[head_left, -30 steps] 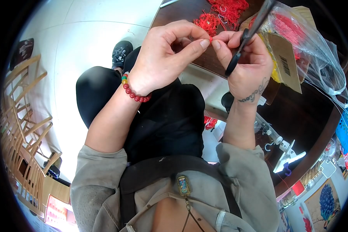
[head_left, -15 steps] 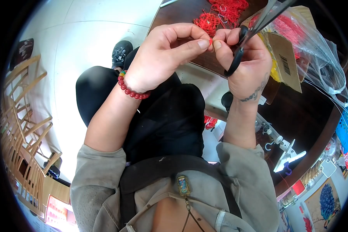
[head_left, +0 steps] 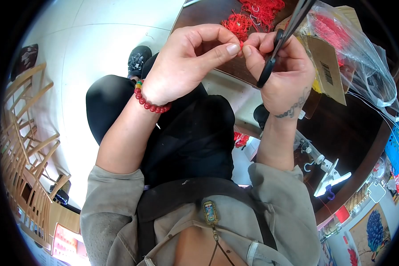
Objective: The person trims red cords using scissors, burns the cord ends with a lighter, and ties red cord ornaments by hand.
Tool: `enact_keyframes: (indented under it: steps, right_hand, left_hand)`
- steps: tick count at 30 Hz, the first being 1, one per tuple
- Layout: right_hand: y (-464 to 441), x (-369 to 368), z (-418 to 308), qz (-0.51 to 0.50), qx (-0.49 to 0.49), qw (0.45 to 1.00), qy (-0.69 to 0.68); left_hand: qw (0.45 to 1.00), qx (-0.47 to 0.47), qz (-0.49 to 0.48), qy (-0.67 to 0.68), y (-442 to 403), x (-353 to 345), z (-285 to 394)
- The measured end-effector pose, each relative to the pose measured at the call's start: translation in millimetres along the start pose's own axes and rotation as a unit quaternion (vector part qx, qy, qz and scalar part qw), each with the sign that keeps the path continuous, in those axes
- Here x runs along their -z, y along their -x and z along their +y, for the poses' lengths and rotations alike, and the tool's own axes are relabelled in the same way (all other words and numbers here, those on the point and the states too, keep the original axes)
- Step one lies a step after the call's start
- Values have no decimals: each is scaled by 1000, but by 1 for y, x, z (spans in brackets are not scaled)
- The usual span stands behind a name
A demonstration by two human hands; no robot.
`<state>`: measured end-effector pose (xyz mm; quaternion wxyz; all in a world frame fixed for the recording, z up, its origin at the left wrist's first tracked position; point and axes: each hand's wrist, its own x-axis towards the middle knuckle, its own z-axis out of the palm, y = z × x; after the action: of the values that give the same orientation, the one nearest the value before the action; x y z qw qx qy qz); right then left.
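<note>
Above the table's near edge, my left hand (head_left: 188,57) pinches a small piece of red cord (head_left: 241,45) between thumb and index finger. My right hand (head_left: 286,75) meets it there, its thumb and index fingertips pressed close on the other side of the cord. A pair of scissors with black handles (head_left: 292,27) also hangs in my right hand, the blades pointing up and away. Most of the cord is hidden behind my fingertips. Tangled red cords (head_left: 237,25) lie on the table just beyond my hands.
On the dark table (head_left: 204,15), a torn cardboard box (head_left: 326,66) and a clear plastic bag (head_left: 368,71) stand right of my hands. A white clamp-like device (head_left: 330,177) is lower right. Wooden chairs (head_left: 26,155) line the left side.
The scissors in my right hand have turned, their blades swinging left and more upright. My right hand has rotated slightly; my left hand keeps its pinch almost unmoved.
</note>
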<state>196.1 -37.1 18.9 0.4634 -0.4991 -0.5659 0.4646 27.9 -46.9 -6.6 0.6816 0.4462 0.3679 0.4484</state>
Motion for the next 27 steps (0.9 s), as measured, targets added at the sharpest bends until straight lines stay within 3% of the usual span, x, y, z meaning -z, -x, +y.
enact_keyframes:
  steps: [7,12,16,27]
  right_hand:
    - [0,0,-5,-14,-34,999,-9]
    - [-1,1,-3,-23,-36,995,-92]
    - [-1,3,2,-30,-20,991,-130]
    - [-1,3,1,-22,-21,998,-57]
  left_hand:
    - [999,30,-17,34,0,2,2]
    - [990,59,-39,122,0,5,0]
    - [992,53,-29,110,0,4,-1]
    - [995,56,-17,84,-1,1,1]
